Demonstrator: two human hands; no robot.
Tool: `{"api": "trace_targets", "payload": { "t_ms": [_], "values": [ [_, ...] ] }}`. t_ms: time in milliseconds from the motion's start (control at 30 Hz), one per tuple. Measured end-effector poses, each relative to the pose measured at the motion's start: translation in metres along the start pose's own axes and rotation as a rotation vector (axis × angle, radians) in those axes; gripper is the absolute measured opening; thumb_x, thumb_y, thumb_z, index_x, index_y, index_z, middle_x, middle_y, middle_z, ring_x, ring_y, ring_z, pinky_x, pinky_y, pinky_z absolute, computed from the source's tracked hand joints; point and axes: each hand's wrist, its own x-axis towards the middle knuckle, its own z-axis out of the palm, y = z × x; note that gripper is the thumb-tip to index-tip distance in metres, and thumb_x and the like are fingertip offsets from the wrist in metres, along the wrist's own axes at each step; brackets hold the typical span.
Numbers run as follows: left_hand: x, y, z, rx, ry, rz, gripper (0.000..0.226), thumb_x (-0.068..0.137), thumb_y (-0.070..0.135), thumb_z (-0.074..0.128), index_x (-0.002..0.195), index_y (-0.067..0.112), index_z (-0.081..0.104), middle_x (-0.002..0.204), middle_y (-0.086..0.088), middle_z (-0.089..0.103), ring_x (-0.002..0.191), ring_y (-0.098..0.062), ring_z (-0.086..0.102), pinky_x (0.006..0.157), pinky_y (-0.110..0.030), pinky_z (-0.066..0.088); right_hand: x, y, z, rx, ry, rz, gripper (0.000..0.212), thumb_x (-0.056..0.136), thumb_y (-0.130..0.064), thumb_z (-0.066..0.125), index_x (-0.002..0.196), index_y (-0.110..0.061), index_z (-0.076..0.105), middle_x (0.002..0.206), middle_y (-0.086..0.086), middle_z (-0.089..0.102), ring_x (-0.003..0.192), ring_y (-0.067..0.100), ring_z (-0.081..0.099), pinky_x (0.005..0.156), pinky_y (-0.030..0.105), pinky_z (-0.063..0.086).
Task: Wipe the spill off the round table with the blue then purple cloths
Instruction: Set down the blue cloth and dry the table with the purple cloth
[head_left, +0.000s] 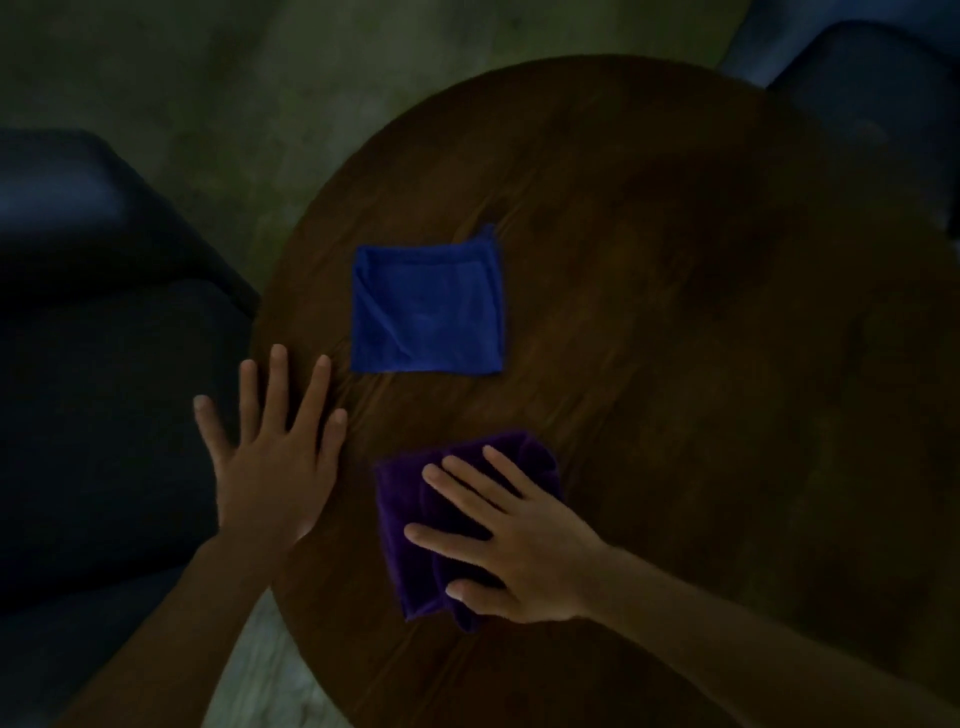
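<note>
The round table (675, 312) is dark brown wood and fills the right and middle of the dim view. A blue cloth (427, 304) lies flat and folded square on it, left of centre, with no hand on it. Nearer to me lies a crumpled purple cloth (410, 519). My right hand (511, 535) presses flat on the purple cloth with fingers spread. My left hand (275, 452) rests flat at the table's left edge, fingers apart, holding nothing, just below and left of the blue cloth. I cannot make out any spill in this light.
A dark blue upholstered seat (93, 364) stands close against the table's left edge. Another blue seat (862, 93) sits at the far right. Grey floor (234, 104) shows beyond the table and between the seats.
</note>
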Motion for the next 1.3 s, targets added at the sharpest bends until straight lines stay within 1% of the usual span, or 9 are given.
{"api": "trace_targets", "payload": {
  "t_ms": [233, 400, 467, 700, 833, 1033, 1100, 1200, 1300],
  "values": [
    [-0.048, 0.093, 0.007, -0.169, -0.043, -0.036, 0.063, 0.098, 0.064, 0.001, 0.157, 0.047, -0.01, 0.168, 0.007, -0.023, 0.156, -0.018, -0.023, 0.124, -0.057, -0.015, -0.023, 0.149, -0.046, -0.171, 0.072, -0.132, 0.065, 0.106, -0.058, 0.037, 0.165, -0.036, 0.023, 0.175, 0.009, 0.007, 0.161, 0.031, 0.004, 0.13, 0.049, -0.001],
    [-0.064, 0.135, 0.021, -0.106, -0.067, 0.064, 0.064, 0.1, 0.067, 0.003, 0.16, 0.044, -0.005, 0.171, 0.003, -0.015, 0.157, -0.024, -0.016, 0.123, -0.063, -0.01, -0.055, 0.238, -0.063, -0.013, 0.257, 0.831, 0.065, 0.103, -0.065, 0.015, 0.164, -0.043, 0.007, 0.175, 0.011, 0.003, 0.161, 0.033, 0.003, 0.129, 0.05, 0.001],
    [-0.061, 0.15, 0.023, -0.07, -0.094, 0.126, 0.066, 0.099, 0.068, 0.0, 0.16, 0.044, -0.005, 0.171, 0.002, -0.015, 0.157, -0.025, -0.017, 0.122, -0.063, -0.012, -0.051, 0.214, -0.053, 0.011, 0.335, 0.988, 0.066, 0.104, -0.063, 0.016, 0.166, -0.039, 0.011, 0.174, 0.014, 0.007, 0.161, 0.034, 0.005, 0.129, 0.053, 0.004],
    [-0.029, 0.192, 0.027, -0.041, -0.101, 0.041, 0.065, 0.097, 0.064, -0.011, 0.159, 0.046, -0.012, 0.171, 0.002, -0.019, 0.156, -0.024, -0.022, 0.122, -0.066, -0.009, -0.158, 0.051, 0.027, -0.122, 0.074, 0.005, 0.064, 0.105, -0.06, 0.038, 0.164, -0.04, 0.022, 0.173, 0.009, 0.012, 0.159, 0.028, 0.006, 0.127, 0.049, -0.008],
    [-0.03, 0.193, 0.033, 0.022, -0.071, 0.018, 0.066, 0.1, 0.067, -0.001, 0.161, 0.044, -0.008, 0.171, 0.0, -0.016, 0.158, -0.027, -0.017, 0.122, -0.067, -0.006, -0.192, 0.116, 0.03, -0.101, 0.059, -0.234, 0.063, 0.104, -0.055, 0.047, 0.162, -0.038, 0.031, 0.174, 0.011, 0.012, 0.161, 0.031, 0.004, 0.129, 0.051, -0.005],
    [-0.038, 0.199, 0.036, -0.002, -0.026, 0.03, 0.068, 0.102, 0.065, 0.009, 0.164, 0.038, 0.005, 0.173, -0.002, -0.005, 0.159, -0.03, -0.009, 0.122, -0.068, -0.006, -0.212, 0.25, -0.002, 0.052, 0.398, 1.091, 0.062, 0.106, -0.058, 0.025, 0.164, -0.045, 0.009, 0.174, 0.012, 0.008, 0.16, 0.035, 0.007, 0.129, 0.052, 0.004],
    [-0.04, 0.196, 0.035, 0.003, -0.034, 0.053, 0.067, 0.103, 0.064, 0.011, 0.164, 0.037, 0.007, 0.174, -0.002, -0.003, 0.159, -0.032, -0.009, 0.121, -0.068, -0.007, -0.199, 0.23, -0.001, 0.095, 0.416, 1.255, 0.062, 0.107, -0.057, 0.02, 0.165, -0.041, 0.008, 0.175, 0.012, 0.003, 0.161, 0.033, 0.002, 0.129, 0.053, 0.004],
    [-0.043, 0.198, 0.035, 0.046, -0.073, 0.145, 0.066, 0.103, 0.063, 0.013, 0.164, 0.038, 0.004, 0.174, -0.002, -0.006, 0.158, -0.034, -0.013, 0.121, -0.069, -0.007, -0.193, 0.154, 0.019, 0.074, 0.412, 1.027, 0.066, 0.104, -0.052, 0.033, 0.166, -0.036, 0.017, 0.173, 0.016, 0.009, 0.16, 0.037, 0.007, 0.128, 0.056, 0.007],
    [-0.048, 0.213, 0.04, 0.064, -0.076, 0.127, 0.068, 0.102, 0.065, 0.012, 0.164, 0.037, 0.004, 0.174, -0.003, -0.007, 0.157, -0.036, -0.014, 0.121, -0.07, -0.007, -0.213, 0.042, 0.058, 0.058, 0.277, 0.474, 0.071, 0.098, -0.051, 0.049, 0.163, -0.034, 0.029, 0.173, 0.016, 0.012, 0.16, 0.037, 0.008, 0.128, 0.057, 0.002]
  ]
}}
